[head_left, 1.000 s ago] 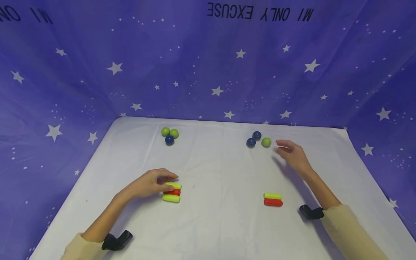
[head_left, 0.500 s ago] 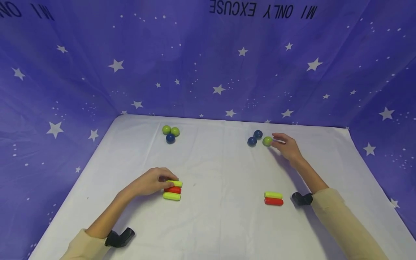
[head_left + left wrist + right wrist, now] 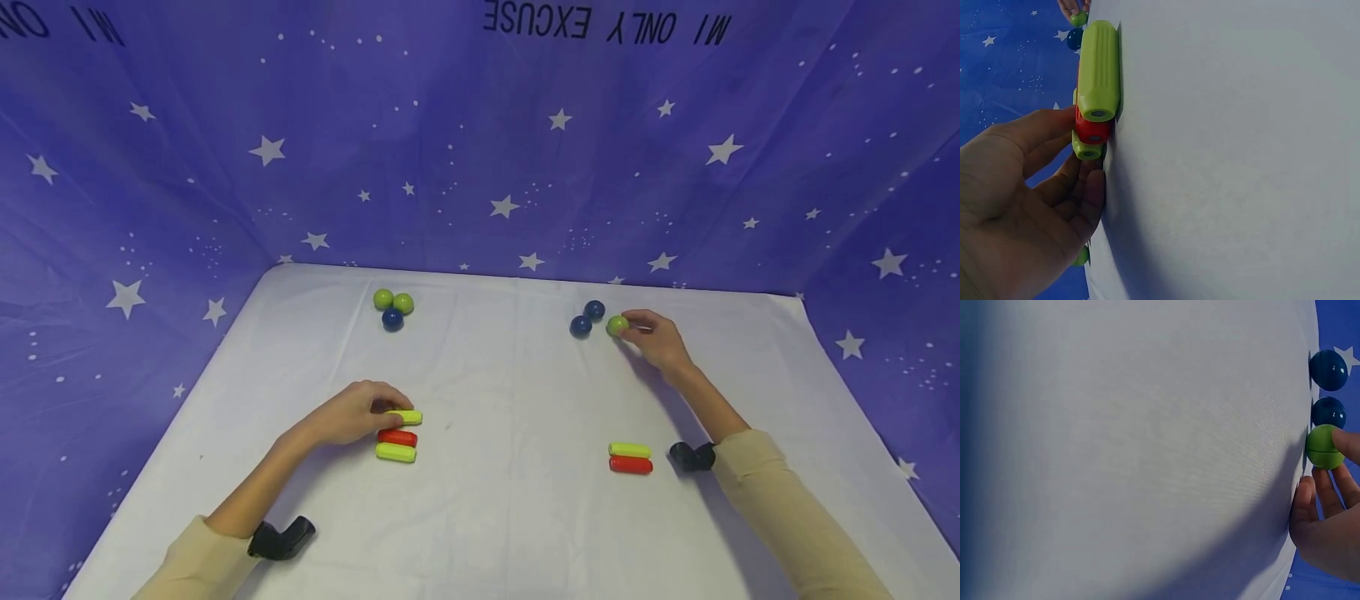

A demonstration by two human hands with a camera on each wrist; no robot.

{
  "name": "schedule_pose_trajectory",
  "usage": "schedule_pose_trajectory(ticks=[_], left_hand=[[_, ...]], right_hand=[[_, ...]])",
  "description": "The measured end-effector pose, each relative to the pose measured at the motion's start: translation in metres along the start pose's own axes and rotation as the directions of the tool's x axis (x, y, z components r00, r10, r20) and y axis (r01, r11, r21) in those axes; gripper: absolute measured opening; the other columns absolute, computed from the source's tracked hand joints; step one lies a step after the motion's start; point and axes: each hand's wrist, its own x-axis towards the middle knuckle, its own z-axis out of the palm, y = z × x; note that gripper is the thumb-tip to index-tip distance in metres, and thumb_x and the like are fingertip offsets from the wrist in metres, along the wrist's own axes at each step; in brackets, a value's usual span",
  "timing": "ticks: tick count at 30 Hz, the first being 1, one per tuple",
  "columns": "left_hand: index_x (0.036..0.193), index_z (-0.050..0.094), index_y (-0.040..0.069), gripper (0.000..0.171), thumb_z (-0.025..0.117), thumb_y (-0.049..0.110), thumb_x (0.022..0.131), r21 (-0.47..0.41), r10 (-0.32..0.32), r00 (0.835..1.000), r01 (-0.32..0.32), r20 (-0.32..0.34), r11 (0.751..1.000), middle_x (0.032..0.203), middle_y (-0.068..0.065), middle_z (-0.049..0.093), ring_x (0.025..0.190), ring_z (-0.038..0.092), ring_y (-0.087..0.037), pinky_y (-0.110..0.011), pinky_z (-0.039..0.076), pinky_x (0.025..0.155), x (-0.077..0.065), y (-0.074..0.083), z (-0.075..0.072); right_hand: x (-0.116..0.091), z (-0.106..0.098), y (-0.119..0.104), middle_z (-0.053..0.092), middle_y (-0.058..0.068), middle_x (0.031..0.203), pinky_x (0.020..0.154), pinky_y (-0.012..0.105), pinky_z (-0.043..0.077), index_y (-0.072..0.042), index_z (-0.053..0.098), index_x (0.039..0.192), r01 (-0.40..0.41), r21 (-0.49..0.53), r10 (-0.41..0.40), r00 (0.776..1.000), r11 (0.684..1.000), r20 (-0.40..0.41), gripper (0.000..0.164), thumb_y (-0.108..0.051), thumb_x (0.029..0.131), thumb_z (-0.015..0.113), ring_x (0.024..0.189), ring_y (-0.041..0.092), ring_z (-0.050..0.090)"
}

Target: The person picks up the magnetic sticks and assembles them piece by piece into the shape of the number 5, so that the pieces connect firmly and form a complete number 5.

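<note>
My left hand (image 3: 352,415) pinches the farthest of three short plastic cylinders, a yellow-green one (image 3: 408,417), between thumb and fingers. Just nearer lie a red cylinder (image 3: 398,437) and another yellow-green cylinder (image 3: 396,452), side by side. In the left wrist view the near yellow-green cylinder (image 3: 1100,69) partly hides the red one (image 3: 1092,132), and the left hand (image 3: 1029,187) reaches past both. My right hand (image 3: 657,342) pinches a green ball (image 3: 618,326), thumb on one side and fingers on the other in the right wrist view. Two dark blue balls (image 3: 581,326) sit just left of it.
Two green balls and a blue ball (image 3: 392,319) cluster at the back left of the white-covered table (image 3: 495,500). At right front, a yellow-green cylinder (image 3: 630,450) lies against a red cylinder (image 3: 631,465). A purple star-printed curtain (image 3: 450,125) rises behind and at both sides.
My right hand has moved left to the green ball and taken hold of it. My left hand has gripped the farthest yellow-green cylinder and shifted it slightly away from the red one.
</note>
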Motion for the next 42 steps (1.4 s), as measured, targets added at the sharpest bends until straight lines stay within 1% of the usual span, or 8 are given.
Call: schedule_pose_trajectory(ticks=[4,8,16,21,25,27,34,42], left_hand=[[0.111,0.073,0.005,0.02,0.069,0.008,0.091,-0.004,0.009,1.0,-0.009,-0.019,1.0,0.097,0.003,0.066,0.086,0.055,-0.015,-0.03,0.047,0.077,0.006,0.0,0.0],[0.112,0.073,0.004,0.021,0.07,0.006,0.091,0.004,0.019,0.998,-0.018,-0.06,1.0,0.097,0.003,0.066,0.085,0.055,-0.016,-0.03,0.047,0.076,0.014,0.005,-0.001],[0.113,0.073,0.005,0.021,0.07,0.007,0.092,0.046,0.059,0.988,-0.053,-0.143,0.998,0.1,0.0,0.067,0.086,0.056,-0.016,-0.033,0.049,0.078,0.038,0.018,-0.001],[0.112,0.072,0.002,0.021,0.07,0.005,0.092,0.061,0.111,0.975,-0.101,-0.191,0.993,0.105,-0.005,0.069,0.091,0.059,-0.017,-0.037,0.05,0.083,0.054,0.026,0.001],[0.113,0.072,0.001,0.021,0.07,0.004,0.092,0.064,0.121,0.967,-0.11,-0.224,0.992,0.106,-0.007,0.069,0.093,0.059,-0.019,-0.038,0.05,0.085,0.068,0.032,0.004],[0.112,0.072,0.001,0.021,0.07,0.004,0.091,0.063,0.121,0.963,-0.109,-0.24,0.992,0.106,-0.007,0.069,0.094,0.06,-0.02,-0.039,0.05,0.087,0.075,0.034,0.005],[0.111,0.073,0.001,0.021,0.071,0.003,0.09,0.072,0.141,0.954,-0.126,-0.265,0.989,0.107,-0.009,0.069,0.095,0.061,-0.022,-0.038,0.05,0.087,0.097,0.046,0.01],[0.111,0.072,0.001,0.02,0.071,0.002,0.09,0.081,0.183,0.944,-0.167,-0.273,0.983,0.106,-0.009,0.069,0.097,0.062,-0.022,-0.038,0.05,0.087,0.119,0.056,0.016]], right_hand=[[-0.004,0.001,-0.001,0.051,0.026,0.139,0.104,0.055,0.038,0.001,0.05,0.141,0.006,-0.011,-0.006,1.0,1.0,-0.006,0.05,-0.021,0.098,0.063,0.131,0.044,0.044],[-0.011,0.001,-0.003,0.054,0.026,0.136,0.105,0.055,0.037,0.002,0.051,0.139,0.029,-0.003,-0.029,1.0,1.0,-0.009,0.048,-0.021,0.099,0.063,0.129,0.043,0.048],[-0.023,0.008,-0.011,0.059,0.024,0.131,0.104,0.052,0.04,0.001,0.055,0.135,0.09,0.025,-0.089,0.996,0.996,-0.023,0.046,-0.021,0.097,0.067,0.122,0.039,0.055],[-0.029,0.016,-0.02,0.062,0.023,0.126,0.097,0.039,0.047,0.003,0.057,0.133,0.141,0.068,-0.141,0.99,0.988,0.0,0.044,-0.016,0.096,0.069,0.117,0.037,0.06],[-0.032,0.026,-0.029,0.063,0.022,0.124,0.089,0.027,0.05,0.003,0.058,0.132,0.161,0.077,-0.163,0.986,0.984,0.027,0.041,-0.013,0.095,0.069,0.115,0.035,0.061],[-0.034,0.031,-0.033,0.063,0.021,0.124,0.089,0.028,0.049,0.002,0.059,0.131,0.161,0.083,-0.164,0.986,0.984,0.04,0.041,-0.013,0.094,0.069,0.115,0.034,0.061],[-0.039,0.046,-0.044,0.065,0.018,0.122,0.094,0.042,0.049,0.0,0.062,0.128,0.162,0.12,-0.172,0.982,0.979,0.082,0.039,-0.012,0.092,0.072,0.112,0.032,0.062],[-0.043,0.06,-0.055,0.065,0.018,0.122,0.091,0.036,0.051,0.002,0.061,0.128,0.163,0.157,-0.185,0.973,0.974,0.137,0.04,-0.01,0.091,0.072,0.111,0.03,0.064]])
